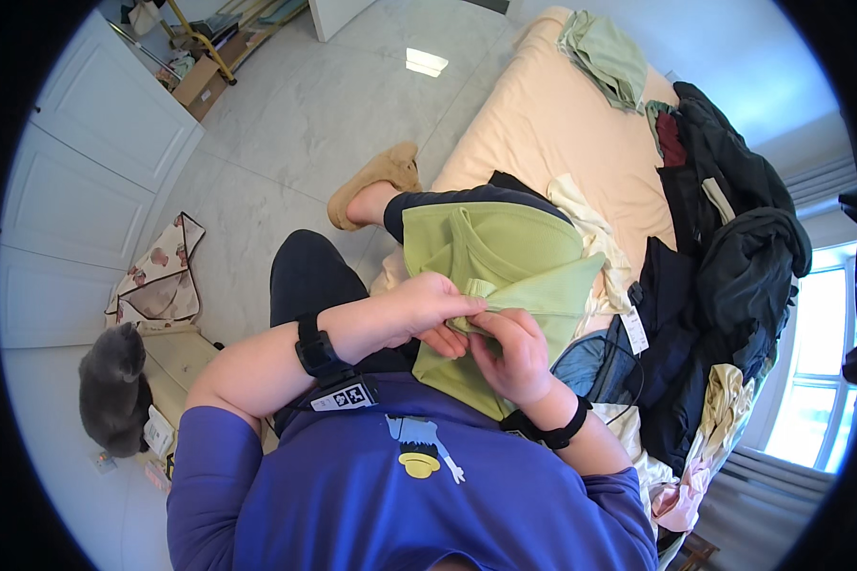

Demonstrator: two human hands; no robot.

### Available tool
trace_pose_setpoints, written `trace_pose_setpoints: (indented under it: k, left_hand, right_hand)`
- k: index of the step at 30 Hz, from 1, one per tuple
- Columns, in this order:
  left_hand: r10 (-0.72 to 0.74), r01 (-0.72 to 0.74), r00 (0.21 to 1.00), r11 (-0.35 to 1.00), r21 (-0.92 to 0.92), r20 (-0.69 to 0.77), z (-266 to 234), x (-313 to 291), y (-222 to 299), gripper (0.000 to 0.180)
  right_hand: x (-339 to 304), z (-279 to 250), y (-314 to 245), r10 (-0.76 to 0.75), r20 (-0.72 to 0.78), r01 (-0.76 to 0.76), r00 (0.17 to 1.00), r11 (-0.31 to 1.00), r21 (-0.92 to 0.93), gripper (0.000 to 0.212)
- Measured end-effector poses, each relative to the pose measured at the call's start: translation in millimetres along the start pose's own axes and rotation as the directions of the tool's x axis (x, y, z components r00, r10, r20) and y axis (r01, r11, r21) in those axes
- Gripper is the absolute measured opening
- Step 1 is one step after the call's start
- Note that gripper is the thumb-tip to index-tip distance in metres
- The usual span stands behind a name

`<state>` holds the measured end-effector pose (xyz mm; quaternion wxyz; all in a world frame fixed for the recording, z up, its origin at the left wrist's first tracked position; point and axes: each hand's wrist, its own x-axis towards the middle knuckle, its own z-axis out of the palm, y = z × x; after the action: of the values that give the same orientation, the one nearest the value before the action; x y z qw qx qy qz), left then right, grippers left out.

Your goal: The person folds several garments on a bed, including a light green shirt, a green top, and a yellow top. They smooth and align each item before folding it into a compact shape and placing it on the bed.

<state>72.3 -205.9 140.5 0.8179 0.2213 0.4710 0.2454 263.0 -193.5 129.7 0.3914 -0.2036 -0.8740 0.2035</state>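
Observation:
A light green garment with a curved seam and what looks like a strap is spread over my lap and right thigh. My left hand pinches a narrow folded part of it between thumb and fingers. Close beside, my right hand grips the same part, its fingertips almost touching the left ones. A small pale green tab stands up just above the fingertips. What exactly lies between the fingers is partly hidden. The garment's lower end hangs down toward my waist.
At my right is a bed with a peach sheet. Dark clothes are heaped along it, and a folded pale green cloth lies at its far end. On the left, a grey cat sits near a patterned fabric bag.

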Motion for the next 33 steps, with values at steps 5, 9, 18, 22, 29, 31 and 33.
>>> trace_pose_setpoints:
  k: [5,9,18,22,29,31,33]
  left_hand:
    - [0.055,-0.049,0.997,0.994,0.095,-0.057,5.5,-1.9,-0.4,0.031]
    - [0.128,-0.114,0.991,0.951,0.289,-0.032,10.3,-5.3,3.9,0.026]
    - [0.074,-0.075,0.997,0.997,-0.022,-0.034,7.2,-15.5,33.6,0.027]
    - [0.006,-0.005,1.0,0.991,-0.133,0.013,2.4,-16.5,34.1,0.03]
    - [-0.05,0.058,0.995,0.993,-0.098,0.082,3.8,-10.2,22.8,0.031]
    - [-0.073,0.075,0.993,0.997,-0.021,0.094,4.8,-8.0,19.8,0.033]
    - [-0.086,0.084,0.992,0.996,0.032,0.093,6.7,-5.4,16.5,0.034]
  right_hand:
    - [-4.8,1.6,-1.1,0.063,-0.002,-0.063,0.998,0.998,0.01,0.045]
    - [-10.7,3.2,-0.8,0.162,0.034,-0.161,0.986,0.986,-0.043,0.051]
    - [-36.7,-15.8,-1.7,0.537,0.065,-0.506,0.841,0.824,-0.255,0.052]
    - [-58.3,-30.7,-2.0,0.515,0.042,-0.472,0.856,0.812,-0.344,0.041]
    - [-74.9,-35.6,-5.1,0.505,0.095,-0.436,0.858,0.812,-0.388,0.036]
    - [-68.7,-34.8,-6.6,0.516,0.105,-0.452,0.85,0.817,-0.357,0.037]
    - [-59.3,-33.8,-9.0,0.446,0.105,-0.407,0.889,0.874,-0.267,0.04]
